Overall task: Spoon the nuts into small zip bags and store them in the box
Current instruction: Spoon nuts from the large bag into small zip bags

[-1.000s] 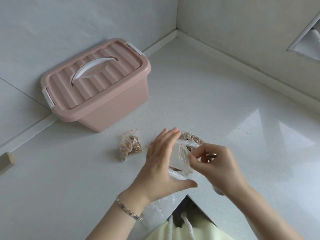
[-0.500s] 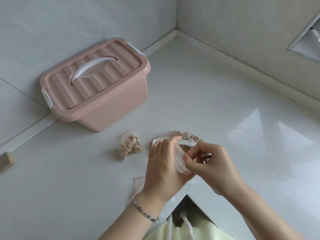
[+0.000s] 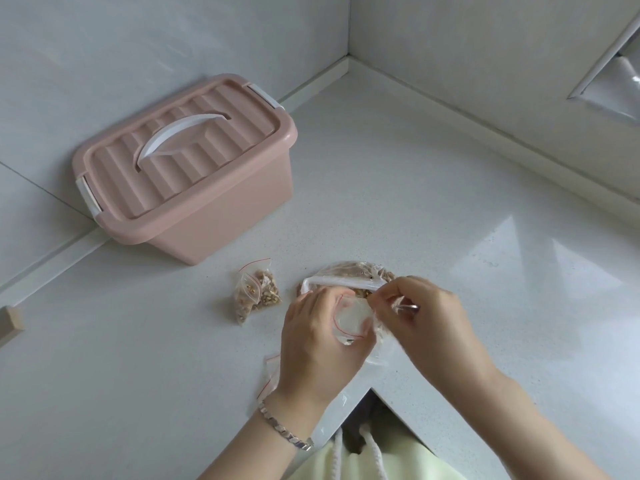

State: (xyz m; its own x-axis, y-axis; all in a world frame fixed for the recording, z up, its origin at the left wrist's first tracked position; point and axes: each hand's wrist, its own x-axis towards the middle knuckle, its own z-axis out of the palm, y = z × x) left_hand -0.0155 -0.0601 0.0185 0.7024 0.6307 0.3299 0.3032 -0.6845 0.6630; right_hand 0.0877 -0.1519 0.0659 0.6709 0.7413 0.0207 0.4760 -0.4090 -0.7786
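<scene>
Left hand point(image 3: 318, 341) grips the empty bag point(image 3: 351, 318) just in front of the nut bag point(image 3: 346, 273). Right hand point(image 3: 429, 327) pinches the empty bag's mouth, with the spoon point(image 3: 409, 308) tucked under curled fingers.

Hazards:
- The mouth is barely parted, so a loaded spoon may tip nuts onto the counter point(image 3: 415, 202).
- The counter's cut-out edge lies close below (strays may roll off).
- One hand doing both jobs may drop the spoon.
- The box point(image 3: 187, 168) stands well apart with its lid on; the filled bag point(image 3: 258, 294) lies outside it.

Surface: white speckled stone, glossy.

Room: a corner of pale tiled walls point(image 3: 138, 39).
</scene>
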